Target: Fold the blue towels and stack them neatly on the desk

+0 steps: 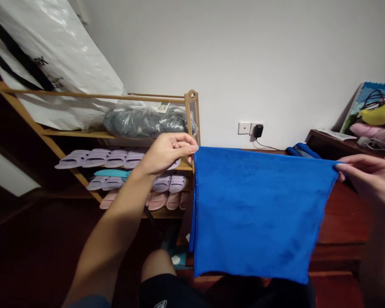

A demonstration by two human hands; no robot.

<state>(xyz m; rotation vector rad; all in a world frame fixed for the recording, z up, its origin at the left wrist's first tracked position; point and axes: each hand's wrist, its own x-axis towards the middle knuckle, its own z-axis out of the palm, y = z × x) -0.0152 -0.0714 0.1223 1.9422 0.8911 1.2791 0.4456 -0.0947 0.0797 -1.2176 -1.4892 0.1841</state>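
Observation:
A bright blue cloth [259, 214] with stitched edges hangs stretched between my two hands, its top edge nearly level. My left hand [171, 152] pinches the upper left corner between thumb and fingers. At the upper right corner, my right hand [365, 173] grips the cloth the same way. The cloth seems folded over, since a second layer shows along its left side. Its lower edge hangs free above my lap and hides part of the reddish wooden surface [343, 218] behind it.
A wooden shoe rack [188, 113] at left carries lilac slippers [94, 158], pink slippers [157, 200] and a plastic-wrapped dark bundle [144, 122]. A large white bag [64, 47] leans there. A black plug [258, 130] sits in the wall socket. A yellow toy [380, 112] lies at right.

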